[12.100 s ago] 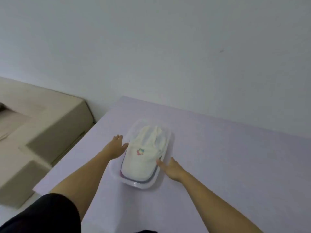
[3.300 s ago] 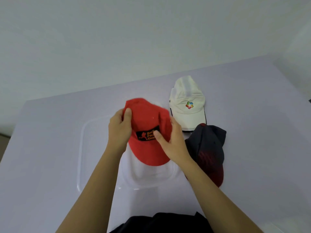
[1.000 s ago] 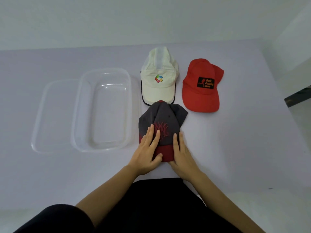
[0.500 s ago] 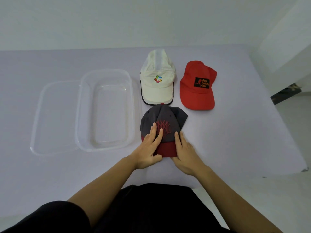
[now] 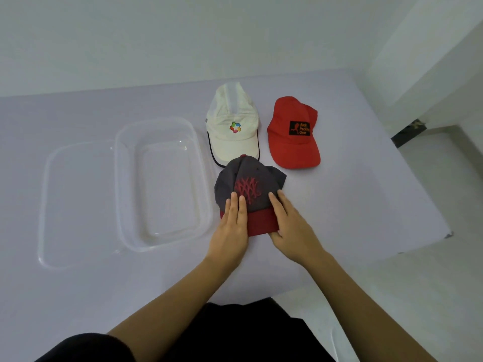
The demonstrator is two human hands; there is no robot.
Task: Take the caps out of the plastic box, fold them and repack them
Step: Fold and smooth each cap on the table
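Reaching forward over the near table edge, both forearms converge on the grey cap with the dark red brim (image 5: pixel 249 189), which lies flat on the lavender table (image 5: pixel 352 205) just right of the clear plastic box (image 5: pixel 202 178). The left hand (image 5: pixel 231 231) lies palm down, fingers straight and pressed together across brim and crown. The right hand (image 5: pixel 292 228) rests flat on the brim's right side, fingers extended, thumb at the brim's near edge. Beyond lie the white cap (image 5: pixel 232 129) and the red cap (image 5: pixel 292 137). The box lid (image 5: pixel 78 205) lies left of the box.
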